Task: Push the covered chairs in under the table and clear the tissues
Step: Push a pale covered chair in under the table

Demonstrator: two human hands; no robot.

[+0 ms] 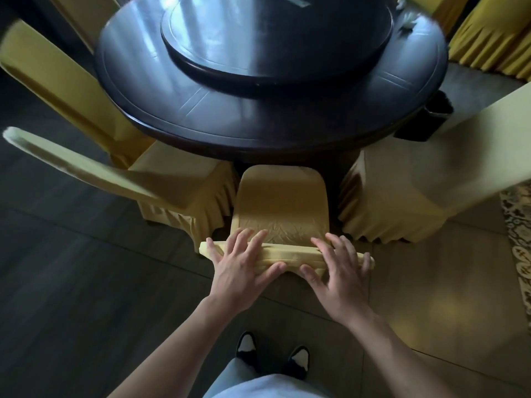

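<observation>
A chair in a yellow cover stands right in front of me, its seat partly under the dark round table. My left hand and my right hand both rest on the top edge of its backrest, fingers spread over the front and thumbs at the back. White tissues lie blurred on the table's far right edge. Another covered chair stands to the left and one more to the right, both pulled out from the table.
A raised dark turntable sits in the table's middle. More yellow covered chairs stand at the far right and far left. A black bin stands by the table's right side. A patterned rug borders the tiled floor.
</observation>
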